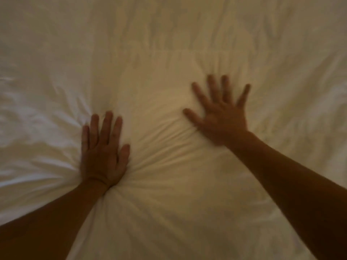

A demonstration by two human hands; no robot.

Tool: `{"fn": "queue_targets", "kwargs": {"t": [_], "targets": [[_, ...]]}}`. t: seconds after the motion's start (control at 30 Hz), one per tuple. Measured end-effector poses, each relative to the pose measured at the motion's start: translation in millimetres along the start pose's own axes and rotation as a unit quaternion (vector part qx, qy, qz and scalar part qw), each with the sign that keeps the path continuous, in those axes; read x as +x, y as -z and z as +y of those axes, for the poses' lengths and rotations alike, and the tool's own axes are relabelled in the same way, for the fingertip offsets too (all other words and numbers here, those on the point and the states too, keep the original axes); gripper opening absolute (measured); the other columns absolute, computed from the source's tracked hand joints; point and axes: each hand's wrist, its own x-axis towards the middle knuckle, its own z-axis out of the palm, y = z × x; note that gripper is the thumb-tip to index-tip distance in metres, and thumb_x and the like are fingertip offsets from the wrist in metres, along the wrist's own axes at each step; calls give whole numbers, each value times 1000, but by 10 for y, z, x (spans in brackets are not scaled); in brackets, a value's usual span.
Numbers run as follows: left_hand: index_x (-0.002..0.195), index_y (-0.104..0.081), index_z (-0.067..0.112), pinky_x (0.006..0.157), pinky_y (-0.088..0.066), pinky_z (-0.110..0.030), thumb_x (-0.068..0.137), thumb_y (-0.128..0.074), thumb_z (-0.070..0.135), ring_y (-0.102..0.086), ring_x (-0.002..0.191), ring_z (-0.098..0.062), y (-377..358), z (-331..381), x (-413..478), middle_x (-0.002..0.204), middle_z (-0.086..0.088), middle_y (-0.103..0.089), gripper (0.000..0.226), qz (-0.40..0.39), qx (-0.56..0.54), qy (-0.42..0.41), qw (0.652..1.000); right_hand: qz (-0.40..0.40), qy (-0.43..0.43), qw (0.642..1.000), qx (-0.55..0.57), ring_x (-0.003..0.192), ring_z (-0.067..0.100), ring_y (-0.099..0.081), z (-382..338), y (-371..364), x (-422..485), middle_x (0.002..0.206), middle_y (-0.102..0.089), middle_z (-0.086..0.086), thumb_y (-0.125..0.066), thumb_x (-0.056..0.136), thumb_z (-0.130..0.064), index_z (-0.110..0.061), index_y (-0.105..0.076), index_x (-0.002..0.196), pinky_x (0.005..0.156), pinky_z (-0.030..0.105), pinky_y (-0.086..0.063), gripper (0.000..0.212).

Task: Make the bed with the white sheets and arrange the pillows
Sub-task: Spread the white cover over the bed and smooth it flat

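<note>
While smoothing sheet (169,113), left hand (102,152) presses flat as anchor; right hand (219,113), fingers spread, flattens wrinkles; neither pinches cloth.

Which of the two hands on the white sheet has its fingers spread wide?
The right hand, farther up the sheet: its fingers fan apart, while the left hand presses flat with its fingers close together.

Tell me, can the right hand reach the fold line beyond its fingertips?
Probably yes. The right hand lies spread on the sheet, and only bare cloth separates it from the fold line.
</note>
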Motion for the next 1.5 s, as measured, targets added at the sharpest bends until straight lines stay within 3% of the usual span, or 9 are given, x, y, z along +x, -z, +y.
{"fn": "queue_targets", "kwargs": {"t": [0.13,0.6,0.73,0.83,0.97,1.13,1.23,1.33,1.5], "targets": [[161,-26,16,123,-10,-59,96,-36,45,-10,155,-40,55,42,18,168,-11,-18,72,-27,8,10,1000,-62,-196,978,23,156,33,3,854,-65,-343,170,0,10,-3,89,-86,-38,-4,161,110,79,4,86],[159,-29,15,124,-12,-58,98,-35,44,-13,155,-39,156,54,51,167,-10,-21,68,-33,39,0,999,20,-164,983,73,155,38,0,823,-467,-254,169,-1,17,-18,96,-75,-33,-7,162,113,77,-2,79],[159,-31,17,121,-18,-56,100,-29,49,-22,151,-41,363,167,56,166,-12,-24,67,-88,89,7,992,-18,-141,984,106,156,37,5,923,-395,-294,169,2,17,-14,92,-82,-35,-6,162,113,76,4,84],[153,-41,11,103,-35,-64,101,-22,49,-42,134,-50,619,272,89,160,-21,-33,67,-126,139,34,982,-116,-76,978,155,155,33,15,1106,-176,-267,169,14,12,-19,87,-87,-38,1,161,113,73,12,91],[149,-48,11,108,-36,-58,103,-39,37,-45,133,-46,889,1385,-94,156,-18,-42,54,-5,14,201,980,-85,104,984,121,156,37,2,1379,74,-1084,170,-5,14,-22,93,-70,-24,-17,162,118,70,4,84],[145,-54,19,116,-28,-49,99,-43,22,-42,144,-24,938,3306,-1098,153,-4,-49,47,73,-121,164,976,-38,76,985,151,154,45,3,1386,127,-2491,169,-1,19,-29,99,-50,-18,-12,162,120,68,1,73],[153,-43,18,124,-19,-48,108,-30,32,-19,155,-20,745,3821,-1760,164,-2,-30,48,-7,-162,133,978,-62,81,985,137,153,45,10,1407,-11,-3144,169,5,17,-30,102,-50,-19,-7,163,121,66,2,72],[161,-24,17,124,-12,-59,105,-19,59,-3,157,-29,516,3810,-2124,170,-8,-10,70,-122,-34,0,992,-72,118,983,121,156,34,6,1630,-156,-3655,171,0,8,-31,102,-56,-25,-17,163,123,62,0,69],[163,-12,22,125,-8,-56,99,-24,69,4,157,-28,496,3830,-2160,171,-5,1,81,-154,3,24,988,-109,48,992,34,157,30,2,2703,-165,-3905,171,1,-1,-17,97,-73,-41,-6,161,120,67,4,73]]}}
